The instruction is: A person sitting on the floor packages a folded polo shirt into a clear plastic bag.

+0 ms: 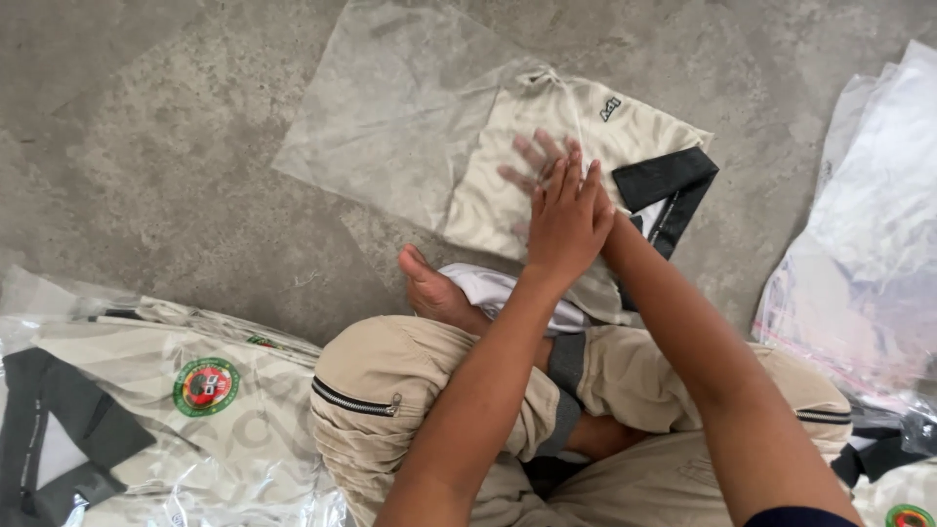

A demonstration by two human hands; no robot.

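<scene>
1. Sitting cross-legged on the grey concrete floor, the person leans over a folded cream shirt at centre frame.
2. Left hand is flat, fingers straight and together, pressing down on the shirt; it lies over the right hand. Not gripping anything.
3. Right hand is underneath, fingers spread and flat on the cream fabric, mostly covered by the left. Also released, palm down.
4. The shirt is half inside a clear plastic bag that extends to upper centre-left; its black collar sticks out on the right side of the bag.
5. A bare foot shows just below the shirt, touching a white piece of fabric.
6. Beige trousers with a black zip pocket fill bottom centre.
7. Lower left: bagged cream shirts with a round green-red badge, black collar visible, stacked in clear wrap.
8. Right edge: pile of empty clear bags, well apart from the hands.
9. Bottom right corner: another bagged shirt, only partly in frame.
</scene>
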